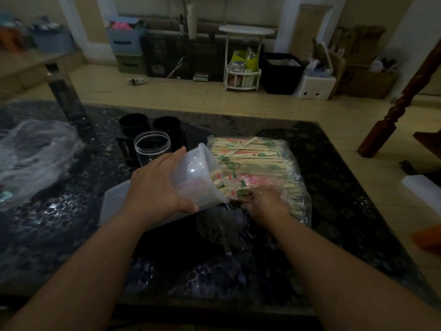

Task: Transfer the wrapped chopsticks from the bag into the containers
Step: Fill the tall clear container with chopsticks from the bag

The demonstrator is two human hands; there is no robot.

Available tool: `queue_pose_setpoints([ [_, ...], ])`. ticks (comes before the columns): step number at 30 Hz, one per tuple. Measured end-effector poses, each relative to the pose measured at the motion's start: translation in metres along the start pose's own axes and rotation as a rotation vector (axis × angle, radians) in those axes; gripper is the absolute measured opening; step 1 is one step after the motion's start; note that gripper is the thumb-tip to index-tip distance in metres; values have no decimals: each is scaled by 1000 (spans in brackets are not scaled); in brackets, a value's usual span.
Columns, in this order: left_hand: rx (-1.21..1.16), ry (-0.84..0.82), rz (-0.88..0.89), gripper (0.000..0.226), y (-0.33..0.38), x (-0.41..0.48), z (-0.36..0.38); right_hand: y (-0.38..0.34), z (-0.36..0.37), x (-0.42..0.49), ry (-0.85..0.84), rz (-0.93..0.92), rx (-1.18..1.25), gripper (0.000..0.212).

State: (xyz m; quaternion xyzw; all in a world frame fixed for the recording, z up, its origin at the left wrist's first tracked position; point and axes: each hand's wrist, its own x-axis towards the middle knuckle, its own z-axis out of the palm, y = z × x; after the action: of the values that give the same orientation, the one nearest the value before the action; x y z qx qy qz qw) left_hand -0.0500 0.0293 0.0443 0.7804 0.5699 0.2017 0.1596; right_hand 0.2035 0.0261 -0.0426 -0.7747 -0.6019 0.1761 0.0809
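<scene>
The left grip [155, 187] is spread wide around one translucent tub [200, 173], with the thumb low and the fingers over the wall. It holds the tub tipped on its side, mouth turned to the bag [296, 187]. The right grip [265, 204] is at the bag's open end, fingers curled narrow on a small bunch of wrapped chopsticks [236, 185] right at the tub's mouth; how many it holds cannot be told. Several sticks lie partly inside the tub with their ends poking out. The rest fill the one clear bag in a thick flat stack, too many to count, on the dark speckled bench [71, 223] just right of the tub. Loose film bunches around the right wrist.

Just beyond the left fingers stands one open clear jar [152, 146], and behind it two black cups [134, 125] stand side by side. One flat translucent lid [114, 201] lies under the left forearm. Far left are one crumpled plastic sheet [35, 151] and one dark bottle [64, 91], upright. A wooden leg [391, 115] rises from the floor on the right.
</scene>
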Motion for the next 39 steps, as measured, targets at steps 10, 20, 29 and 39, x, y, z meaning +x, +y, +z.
queue_pose_setpoints([
  [10,-3,-4,8,133,-2,0,0,0,1,-4,13,-14,-14,23],
  [20,-34,-14,5,132,-2,-2,0,-4,1,-8,-47,-14,28,32],
  [29,-15,11,9,130,-1,-1,-1,-3,4,-19,41,-66,-49,13],
  [39,-37,13,-8,129,1,-3,-5,-3,4,-43,79,-86,-193,32],
])
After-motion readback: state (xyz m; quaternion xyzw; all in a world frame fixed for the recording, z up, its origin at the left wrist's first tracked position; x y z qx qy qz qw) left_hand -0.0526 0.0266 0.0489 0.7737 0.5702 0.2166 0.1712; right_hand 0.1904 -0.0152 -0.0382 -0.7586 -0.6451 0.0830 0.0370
